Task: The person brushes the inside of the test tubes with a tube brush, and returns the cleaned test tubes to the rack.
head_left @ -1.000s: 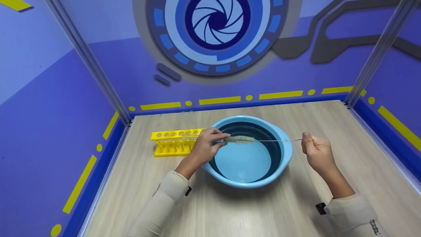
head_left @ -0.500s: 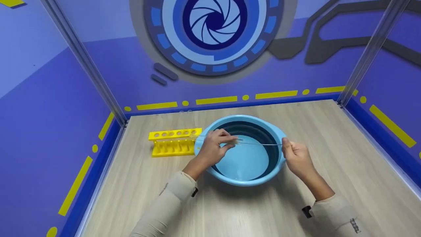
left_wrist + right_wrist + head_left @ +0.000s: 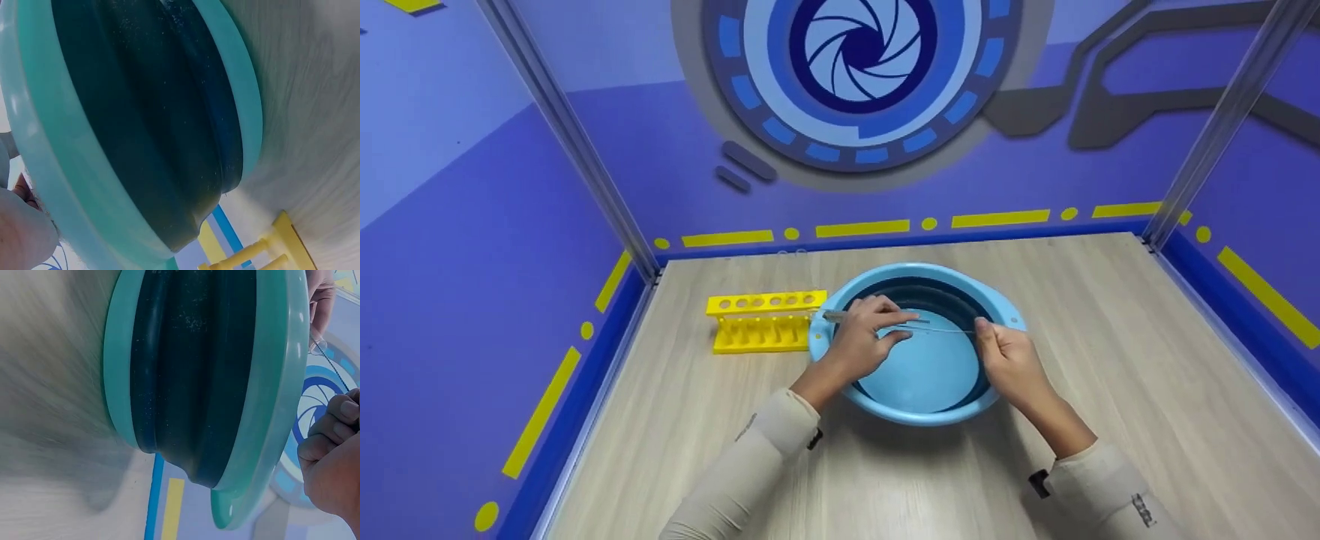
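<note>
My left hand (image 3: 864, 337) pinches a clear glass test tube (image 3: 916, 322) held sideways above the blue basin (image 3: 1009, 319), with the tube's mouth toward the right. My right hand (image 3: 1011, 358) grips the thin twisted-wire handle (image 3: 952, 329) of a test tube brush, thumb on top. The wire runs into the tube mouth (image 3: 318, 347), as the right wrist view shows. Pale bristles (image 3: 832, 316) show through the glass left of my left hand; the fingers hide the middle of the tube. In the left wrist view only part of my left hand (image 3: 28, 230) appears beyond the rim.
A yellow test tube rack (image 3: 761, 322) stands left of the basin, close to its rim. The basin has dark folding sides and sits on a wood-grain table (image 3: 697, 420). Small clear rings (image 3: 792, 253) lie by the back wall. Blue panels (image 3: 622, 150) enclose the table.
My right hand has moved left toward my left hand, pushing the brush into the tube. The bristles, first outside the mouth, now show near the tube's far end. My left hand has shifted slightly right.
</note>
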`<action>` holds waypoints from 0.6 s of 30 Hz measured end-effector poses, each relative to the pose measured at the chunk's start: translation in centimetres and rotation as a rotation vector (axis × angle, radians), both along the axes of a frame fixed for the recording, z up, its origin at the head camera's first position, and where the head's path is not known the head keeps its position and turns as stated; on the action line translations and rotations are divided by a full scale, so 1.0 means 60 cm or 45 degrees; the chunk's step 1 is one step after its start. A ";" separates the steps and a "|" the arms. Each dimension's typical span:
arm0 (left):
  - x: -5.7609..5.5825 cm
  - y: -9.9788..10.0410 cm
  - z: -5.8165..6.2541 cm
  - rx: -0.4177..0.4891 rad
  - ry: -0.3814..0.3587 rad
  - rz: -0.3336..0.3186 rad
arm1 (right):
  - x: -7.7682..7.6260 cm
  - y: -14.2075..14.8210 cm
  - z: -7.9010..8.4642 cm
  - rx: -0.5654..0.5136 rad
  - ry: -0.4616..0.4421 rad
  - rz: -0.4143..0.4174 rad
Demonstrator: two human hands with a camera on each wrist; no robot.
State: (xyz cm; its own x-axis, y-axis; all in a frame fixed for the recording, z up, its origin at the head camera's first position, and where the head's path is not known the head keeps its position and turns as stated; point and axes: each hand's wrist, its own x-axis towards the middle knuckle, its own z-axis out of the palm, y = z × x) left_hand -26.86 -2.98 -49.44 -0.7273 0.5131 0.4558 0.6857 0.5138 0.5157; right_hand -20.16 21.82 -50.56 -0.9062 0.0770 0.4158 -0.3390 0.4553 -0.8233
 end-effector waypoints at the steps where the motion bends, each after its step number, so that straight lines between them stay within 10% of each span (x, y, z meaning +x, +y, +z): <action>1: 0.001 0.000 0.000 -0.003 0.008 0.009 | -0.001 0.000 -0.002 0.000 0.003 0.012; 13: 0.004 0.019 0.000 -0.023 0.108 0.021 | -0.024 -0.007 -0.012 0.147 0.191 0.144; 18: 0.007 0.004 -0.001 -0.065 0.069 -0.009 | -0.038 -0.006 -0.020 0.327 0.452 0.174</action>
